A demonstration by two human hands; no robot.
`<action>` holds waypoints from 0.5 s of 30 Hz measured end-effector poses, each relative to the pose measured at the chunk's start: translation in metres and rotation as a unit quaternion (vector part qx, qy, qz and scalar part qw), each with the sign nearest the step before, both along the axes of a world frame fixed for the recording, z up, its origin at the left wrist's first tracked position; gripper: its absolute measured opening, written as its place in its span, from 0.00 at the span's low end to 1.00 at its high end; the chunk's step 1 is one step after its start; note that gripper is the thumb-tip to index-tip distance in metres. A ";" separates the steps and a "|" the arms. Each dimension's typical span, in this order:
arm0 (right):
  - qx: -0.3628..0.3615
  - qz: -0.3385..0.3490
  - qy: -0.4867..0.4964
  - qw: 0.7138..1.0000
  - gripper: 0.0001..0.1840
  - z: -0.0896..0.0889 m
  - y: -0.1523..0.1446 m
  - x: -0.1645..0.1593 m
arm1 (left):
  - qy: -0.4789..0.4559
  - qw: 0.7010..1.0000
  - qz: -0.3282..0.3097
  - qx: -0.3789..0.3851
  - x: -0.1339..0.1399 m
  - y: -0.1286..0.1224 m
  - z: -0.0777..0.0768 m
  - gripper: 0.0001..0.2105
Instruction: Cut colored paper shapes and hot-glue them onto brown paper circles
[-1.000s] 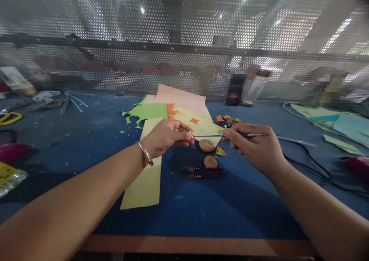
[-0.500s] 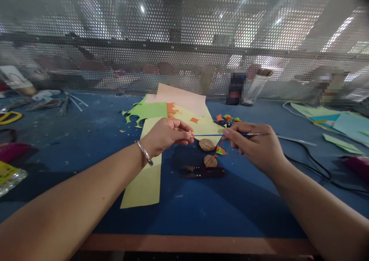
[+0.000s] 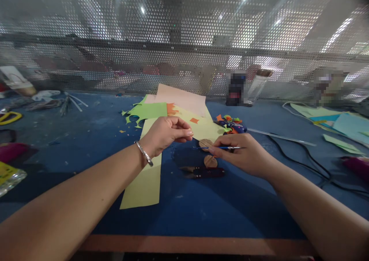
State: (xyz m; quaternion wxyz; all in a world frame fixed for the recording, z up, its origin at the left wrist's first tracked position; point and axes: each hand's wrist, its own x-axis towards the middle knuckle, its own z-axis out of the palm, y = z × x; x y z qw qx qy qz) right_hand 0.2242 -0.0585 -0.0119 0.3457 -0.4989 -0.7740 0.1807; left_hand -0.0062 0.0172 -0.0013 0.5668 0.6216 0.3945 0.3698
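My left hand [image 3: 175, 132], with a silver bangle at its wrist, is closed in a pinch above the papers. Anything between its fingertips is hidden. In my right hand [image 3: 240, 151] is a slim blue paintbrush [image 3: 198, 148], its bare handle end pointing left and its silver part lying along the fingers. That handle end sits below and apart from my left fingertips. Two wooden discs [image 3: 210, 161] lie near the brush, the farther one partly covered by it and my right fingers. Thread snips [image 3: 209, 172] lie just in front of them.
Pale yellow paper [image 3: 144, 184], a cut green sheet [image 3: 152, 110] and pink paper [image 3: 181, 97] spread behind my left hand. Colourful scraps [image 3: 230, 124] lie behind my right hand. A black cable [image 3: 311, 163] crosses the right side; a perforated metal screen [image 3: 173, 30] stands behind.
My right hand has moved left and nearer to me, and the brush end has dropped away from my left fingertips. A small pale piece seen there before no longer shows.
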 end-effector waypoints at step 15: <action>-0.011 -0.006 -0.114 0.993 0.09 0.008 0.003 0.013 | 0.067 0.996 -0.054 0.032 0.004 -0.008 -0.001 0.12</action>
